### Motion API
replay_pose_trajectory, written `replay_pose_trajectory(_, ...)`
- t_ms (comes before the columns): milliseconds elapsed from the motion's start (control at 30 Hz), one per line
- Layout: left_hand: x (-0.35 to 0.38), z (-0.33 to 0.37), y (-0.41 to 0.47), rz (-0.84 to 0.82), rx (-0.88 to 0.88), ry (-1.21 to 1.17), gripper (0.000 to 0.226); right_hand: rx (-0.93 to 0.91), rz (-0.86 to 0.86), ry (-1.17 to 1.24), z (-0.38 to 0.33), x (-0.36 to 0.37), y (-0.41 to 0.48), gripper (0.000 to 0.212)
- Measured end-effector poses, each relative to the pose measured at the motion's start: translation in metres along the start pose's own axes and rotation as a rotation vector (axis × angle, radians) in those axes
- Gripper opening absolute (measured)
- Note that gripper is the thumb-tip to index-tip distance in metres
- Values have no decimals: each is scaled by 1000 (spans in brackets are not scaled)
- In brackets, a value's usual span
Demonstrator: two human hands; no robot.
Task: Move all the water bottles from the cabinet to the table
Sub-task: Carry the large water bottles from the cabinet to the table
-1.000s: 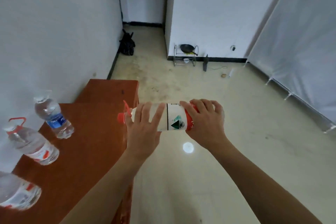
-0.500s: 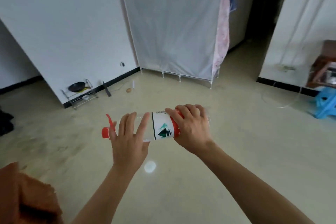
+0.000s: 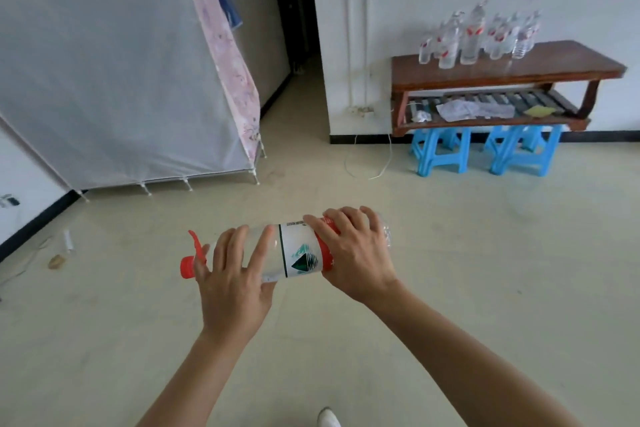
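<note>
I carry a large clear water bottle (image 3: 301,253) lying sideways in front of me, red cap and red handle loop to the left, white and red label in the middle. My left hand (image 3: 232,281) lies against its neck end with fingers straight and spread over it. My right hand (image 3: 353,253) grips the base end, fingers curled over the top. Far right against the wall stands a brown wooden table (image 3: 568,62) with several clear water bottles (image 3: 474,35) upright on its left part.
Two blue plastic stools (image 3: 440,152) sit under the table, whose lower shelf (image 3: 485,111) holds papers. A white fabric wardrobe (image 3: 114,62) fills the left, a dark doorway (image 3: 294,3) behind it. A loose cable (image 3: 381,166) lies on open beige floor.
My view has swung right: the orange-brown cabinet with its bottles has left the frame and the brown table has come into sight. Both hands keep the same hold on the bottle.
</note>
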State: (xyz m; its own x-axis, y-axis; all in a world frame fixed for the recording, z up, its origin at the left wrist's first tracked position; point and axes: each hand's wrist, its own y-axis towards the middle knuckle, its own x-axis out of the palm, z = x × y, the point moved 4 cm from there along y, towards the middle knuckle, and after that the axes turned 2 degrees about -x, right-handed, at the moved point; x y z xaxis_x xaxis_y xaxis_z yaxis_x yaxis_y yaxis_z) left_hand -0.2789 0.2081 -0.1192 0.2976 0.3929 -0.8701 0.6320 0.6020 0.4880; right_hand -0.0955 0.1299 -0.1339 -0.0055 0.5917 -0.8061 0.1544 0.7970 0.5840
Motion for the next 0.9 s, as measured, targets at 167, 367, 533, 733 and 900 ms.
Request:
replay_pose_trajectory(167, 80, 63, 127, -7, 114, -154, 91, 99, -61, -120, 130, 17, 49, 79)
replay_pose_trajectory(367, 144, 186, 280, 25, 340, -311, 87, 302, -19, -290, 294, -9, 76, 78)
replay_pose_trajectory(533, 181, 317, 362, 68, 537, -393, 85, 495, 8, -397, 425, -35, 50, 78)
replay_pose_trajectory(733, 243, 462, 458, 52, 649, -375, 86, 615, 29, -419, 593, -33, 40, 75)
replay_pose_trajectory(900, 270, 546, 550, 76, 652, -352, 88, 602, 36, -369, 723, -37, 75, 74)
